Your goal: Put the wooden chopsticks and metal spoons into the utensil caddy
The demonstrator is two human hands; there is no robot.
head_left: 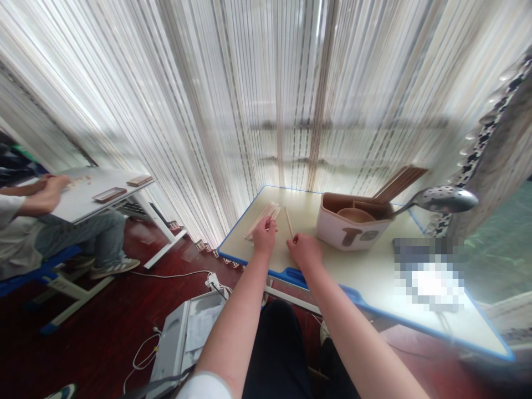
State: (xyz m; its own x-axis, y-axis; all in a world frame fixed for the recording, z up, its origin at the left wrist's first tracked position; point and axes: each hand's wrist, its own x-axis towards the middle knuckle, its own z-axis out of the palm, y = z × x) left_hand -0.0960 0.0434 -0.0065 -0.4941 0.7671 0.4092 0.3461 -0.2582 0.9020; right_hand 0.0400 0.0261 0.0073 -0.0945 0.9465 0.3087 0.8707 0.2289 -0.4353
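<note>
**Two hands at thin wooden sticks on a blue-edged desk**

The person's left hand (264, 235) and right hand (305, 249) reach out over the middle of a cream-topped desk (374, 288) with a blue rim. A bundle of thin wooden sticks (261, 220) lies on the desk, fanned at an angle and touching the left hand. That hand's fingers are drawn narrow against the bundle, but whether they grip it cannot be told. Just to its right, a single stick (288, 221) stands tilted, its lower end pinched narrowly in the right hand's fingers.

Further right on the desk sits a white and pink box (351, 230) holding a brown bowl (355, 215), with flat wooden slats (399, 185) leaning out of it. A perforated metal spoon (444, 199) rests against the box's right side. Near the desk's right corner, a pixelated patch (430, 274) hides whatever lies there.

Behind the desk hangs a string curtain (249, 94). Left of the desk, a seated co-worker's hand (54, 191) rests on a second white desk (100, 185), which carries two small brown trays (109, 194). Below the near edge of the desk, a grey open case (187, 338) and a white power strip (214, 282) lie on a dark red floor (103, 343).
</note>
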